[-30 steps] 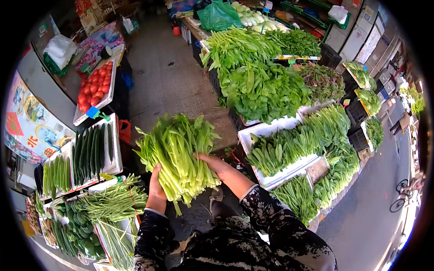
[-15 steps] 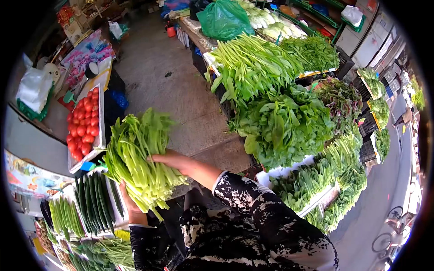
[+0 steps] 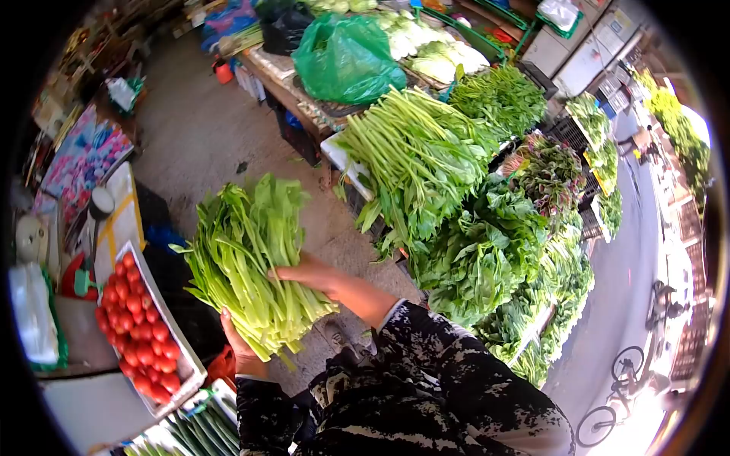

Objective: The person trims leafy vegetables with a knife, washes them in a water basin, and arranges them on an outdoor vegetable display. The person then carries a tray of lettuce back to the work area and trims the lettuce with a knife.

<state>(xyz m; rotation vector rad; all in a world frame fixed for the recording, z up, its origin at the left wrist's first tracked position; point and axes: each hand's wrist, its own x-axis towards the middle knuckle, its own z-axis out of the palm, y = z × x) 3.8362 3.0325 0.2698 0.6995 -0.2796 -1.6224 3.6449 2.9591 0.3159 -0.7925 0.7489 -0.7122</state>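
A big bunch of leafy greens (image 3: 255, 262) with pale green stalks is held up in front of my body, leaves pointing away from me and cut ends toward me. My right hand (image 3: 308, 275) grips it from the right side, thumb lying over the stalks. At the lower left of the bunch my left hand (image 3: 240, 343) supports it near the cut ends; most of its fingers are hidden behind the stalks. Nearest on the left is a white tray (image 3: 199, 374) of red tomatoes (image 3: 139, 327).
Long-stemmed greens (image 3: 414, 140), broad-leaved greens (image 3: 487, 247) and reddish leaves (image 3: 549, 178) are heaped on the stall to the right. A green plastic bag (image 3: 346, 61) sits behind them. Dark green cucumbers (image 3: 205, 433) show at the bottom. A bicycle (image 3: 612, 403) stands by the road.
My view has swung leftward and forward, so the tomatoes appear lower and the cucumbers have mostly left the frame. Both hands still hold the greens, now slightly further right in view.
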